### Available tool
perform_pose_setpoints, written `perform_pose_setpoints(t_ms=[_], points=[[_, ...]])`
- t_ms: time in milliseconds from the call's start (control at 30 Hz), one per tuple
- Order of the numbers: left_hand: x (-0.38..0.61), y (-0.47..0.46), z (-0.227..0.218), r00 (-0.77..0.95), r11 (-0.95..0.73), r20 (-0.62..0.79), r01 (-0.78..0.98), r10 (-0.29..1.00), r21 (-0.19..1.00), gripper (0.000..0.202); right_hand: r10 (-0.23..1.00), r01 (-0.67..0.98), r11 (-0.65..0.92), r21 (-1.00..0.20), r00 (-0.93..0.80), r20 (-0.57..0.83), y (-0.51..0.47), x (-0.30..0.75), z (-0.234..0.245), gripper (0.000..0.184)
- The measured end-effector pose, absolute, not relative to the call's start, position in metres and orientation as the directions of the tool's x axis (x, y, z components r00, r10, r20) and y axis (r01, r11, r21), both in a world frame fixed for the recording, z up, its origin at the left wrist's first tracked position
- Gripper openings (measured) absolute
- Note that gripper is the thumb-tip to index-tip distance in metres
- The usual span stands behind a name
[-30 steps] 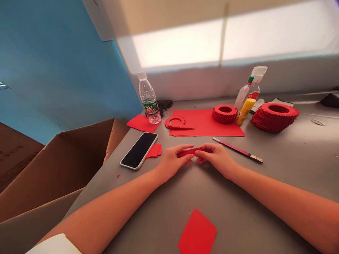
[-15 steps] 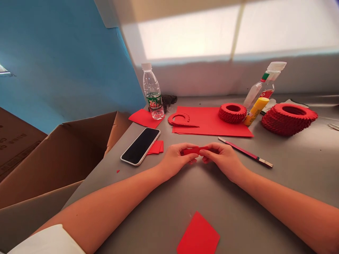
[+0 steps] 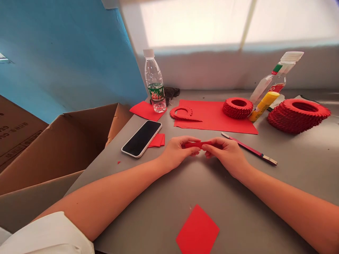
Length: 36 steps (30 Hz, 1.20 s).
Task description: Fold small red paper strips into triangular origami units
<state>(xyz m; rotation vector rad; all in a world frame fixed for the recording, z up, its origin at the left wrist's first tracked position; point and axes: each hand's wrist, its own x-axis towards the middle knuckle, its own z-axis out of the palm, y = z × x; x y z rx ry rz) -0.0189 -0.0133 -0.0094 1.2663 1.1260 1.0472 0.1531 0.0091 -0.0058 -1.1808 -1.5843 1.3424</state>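
Grey work table [image 3: 304, 169] against a blue-painted wall [image 3: 60, 60], with an open brown cardboard box [image 3: 87, 151] beyond its left edge. Centre: narrow folded red paper strip [image 3: 198, 144] pinched between the left hand [image 3: 176, 153] and the right hand [image 3: 225, 153], apparently just above the tabletop. Fingers of both hands are closed narrowly on the strip, one end in each grip; the exact finger placement is partly hidden. Neither hand is clearly nearer, as the strip bridges the short gap between them. Its long axis runs left to right across the view, almost level, with its ends pointing toward the two hands. Left of the left hand: black smartphone in a white case [image 3: 141, 138], with a small stack of red paper rectangles [image 3: 159, 140] just beside it. Right of the right hand: slim pink craft knife [image 3: 249, 150], lying diagonally. Farther off: large red paper sheet [image 3: 217, 121] bearing a curved arc of folded red paper units [image 3: 182, 114] and a small ring of folded red paper units [image 3: 237, 108]. Beyond the sheet: larger ring of folded red paper units [image 3: 298, 115], yellow glue stick [image 3: 263, 106], clear plastic water bottle [image 3: 155, 83]. Nearest the body: loose red paper rectangle [image 3: 197, 231]
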Motion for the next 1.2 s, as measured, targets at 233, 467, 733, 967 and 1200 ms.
perform_pose_setpoints(t_ms=[233, 467, 733, 967, 1200], points=[[-0.0195, -0.0128, -0.0103, 0.154, 0.022, -0.031, 0.055, 0.988, 0.998, 0.026, 0.943, 0.184, 0.020, -0.983, -0.329, -0.043, 0.0098, 0.1536, -0.0082, 0.024], [-0.0195, -0.0136, -0.0086, 0.153, 0.047, -0.057, 0.068, 0.987, 0.997, 0.026, 0.939, 0.156, -0.013, -0.988, -0.336, -0.066, 0.0105, 0.1532, -0.0082, 0.025], [-0.0201, -0.0145, -0.0060, 0.157, 0.049, -0.065, 0.107, 0.985, 0.993, 0.029, 0.932, 0.121, -0.038, -0.992, -0.353, -0.079, 0.0117, 0.1536, -0.0077, 0.025], [-0.0204, -0.0145, -0.0053, 0.147, 0.034, -0.057, 0.153, 0.987, 0.988, 0.029, 0.912, 0.110, -0.057, -0.992, -0.398, -0.097, 0.0119, 0.1547, -0.0060, 0.024], [-0.0197, -0.0157, -0.0044, 0.149, 0.034, -0.059, 0.163, 0.987, 0.986, 0.028, 0.910, 0.111, -0.091, -0.990, -0.394, -0.128, 0.0122, 0.1535, -0.0041, 0.022]])
